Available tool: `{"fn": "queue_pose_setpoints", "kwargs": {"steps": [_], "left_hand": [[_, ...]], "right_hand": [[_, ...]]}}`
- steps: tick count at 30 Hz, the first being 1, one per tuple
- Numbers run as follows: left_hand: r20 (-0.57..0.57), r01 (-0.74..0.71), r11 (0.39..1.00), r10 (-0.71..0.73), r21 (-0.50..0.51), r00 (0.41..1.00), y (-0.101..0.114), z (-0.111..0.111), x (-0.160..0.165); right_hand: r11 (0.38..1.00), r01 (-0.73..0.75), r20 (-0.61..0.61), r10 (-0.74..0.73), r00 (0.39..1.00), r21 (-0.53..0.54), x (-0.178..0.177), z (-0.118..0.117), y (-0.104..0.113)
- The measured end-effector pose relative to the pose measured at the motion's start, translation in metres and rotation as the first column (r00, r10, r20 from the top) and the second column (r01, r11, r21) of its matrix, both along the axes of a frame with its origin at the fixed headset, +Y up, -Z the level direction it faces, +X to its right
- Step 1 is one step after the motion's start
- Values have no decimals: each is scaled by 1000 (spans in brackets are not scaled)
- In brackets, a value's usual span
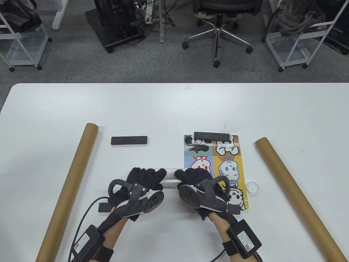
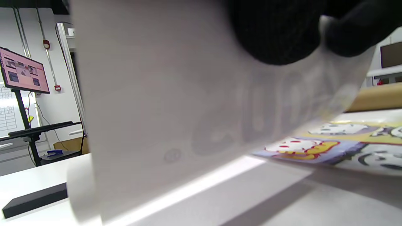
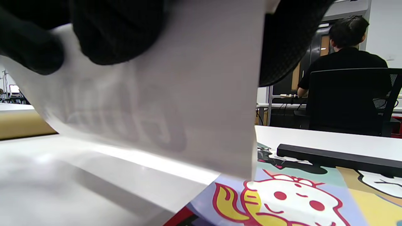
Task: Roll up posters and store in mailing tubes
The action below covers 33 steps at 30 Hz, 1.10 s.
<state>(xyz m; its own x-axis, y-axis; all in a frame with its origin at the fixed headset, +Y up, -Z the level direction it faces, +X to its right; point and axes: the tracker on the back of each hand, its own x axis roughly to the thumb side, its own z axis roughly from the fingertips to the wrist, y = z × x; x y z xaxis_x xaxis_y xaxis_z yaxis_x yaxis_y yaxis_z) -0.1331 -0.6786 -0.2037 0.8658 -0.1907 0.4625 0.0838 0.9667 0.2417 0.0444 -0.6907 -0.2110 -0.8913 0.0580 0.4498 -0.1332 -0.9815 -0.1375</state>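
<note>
Two cardboard tubes, one (image 1: 68, 188) far left and one (image 1: 297, 199) far right, flank me on the table (image 1: 163, 109). My left hand (image 1: 144, 178) and right hand (image 1: 195, 177) both grip the white rolled poster (image 1: 171, 177) at centre, beside a flat cartoon poster (image 1: 226, 161).

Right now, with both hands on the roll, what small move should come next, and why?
Probably roll it a little further: both hands, left and right, grip the white roll, the poster is only partly wound, and a black bar pins its far edge.
</note>
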Motion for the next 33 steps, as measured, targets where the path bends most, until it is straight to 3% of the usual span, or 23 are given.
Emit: {"fn": "queue_pose_setpoints", "kwargs": {"steps": [4, 10, 19, 25, 33], "left_hand": [[-5, 35, 999, -35, 6, 999, -1, 1, 2], [-24, 117, 993, -117, -4, 993, -3, 0, 4], [-13, 71, 997, -72, -36, 997, -3, -1, -2], [-18, 94, 996, -94, 4, 995, -3, 1, 1], [-19, 12, 1000, -13, -28, 1000, -3, -2, -3]], "right_hand": [[1000, -1, -1, 1, 1000, -14, 0, 0, -1], [993, -12, -28, 9, 1000, -116, 0, -2, -6], [995, -5, -37, 1, 999, -104, -2, 1, -6], [994, -11, -33, 7, 999, -107, -1, 1, -4], [1000, 4, 8, -4, 1000, -2, 4, 0, -1]]}}
